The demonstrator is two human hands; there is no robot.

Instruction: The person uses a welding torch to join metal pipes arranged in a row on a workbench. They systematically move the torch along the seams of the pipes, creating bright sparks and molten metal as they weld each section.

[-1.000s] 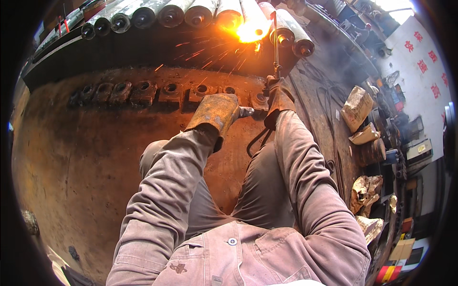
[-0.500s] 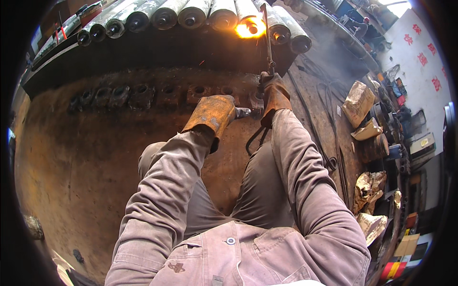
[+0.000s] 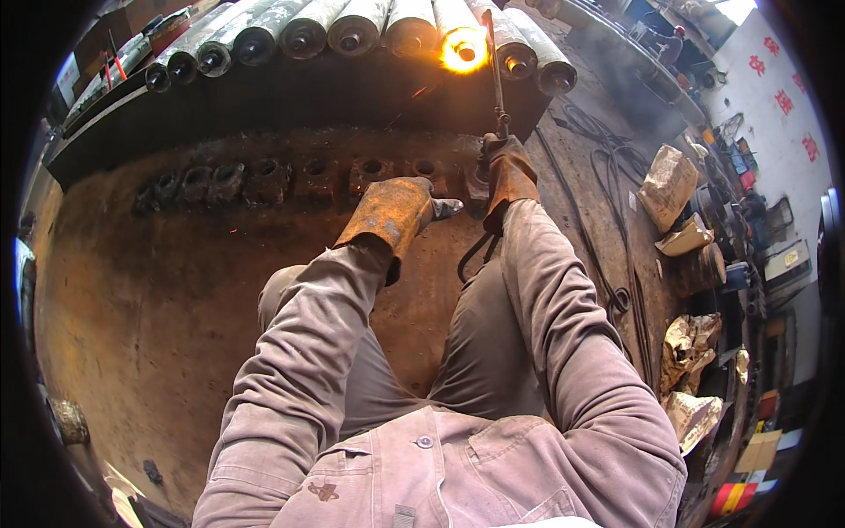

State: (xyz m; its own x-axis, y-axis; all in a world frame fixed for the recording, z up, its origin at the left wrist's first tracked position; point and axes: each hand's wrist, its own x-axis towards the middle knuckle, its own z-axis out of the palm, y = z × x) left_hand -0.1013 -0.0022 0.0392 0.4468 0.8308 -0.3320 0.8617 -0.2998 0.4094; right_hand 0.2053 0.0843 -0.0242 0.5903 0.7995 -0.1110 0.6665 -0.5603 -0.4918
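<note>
My right hand (image 3: 509, 174), in an orange-brown work glove, is closed around a long, thin gas torch (image 3: 498, 92). The torch points away from me, its tip beside the end of a roller (image 3: 449, 19), where a bright orange-yellow glow (image 3: 464, 53) surrounds the stub shaft. My left hand (image 3: 392, 211), in a worn orange glove with a dark thumb, is low over the row of blocks. Its thumb stretches right; the other fingers are hidden. Just beyond it are dark, square metal blocks with round holes (image 3: 372, 169). A dark hose (image 3: 475, 258) loops below my right hand.
Several grey rollers (image 3: 352, 31) lie side by side above a dark beam face (image 3: 290, 101). Hoses (image 3: 607, 167) trail along the right. Torn paper sacks (image 3: 669, 185) and a rusty cylinder (image 3: 700, 268) lie there too. Far right, a person (image 3: 673, 44) stands beyond smoke.
The glow at the roller end is rounder and spreads less sideways. Small sparks appear over the blocks. The view has shifted slightly; both hands keep nearly the same place.
</note>
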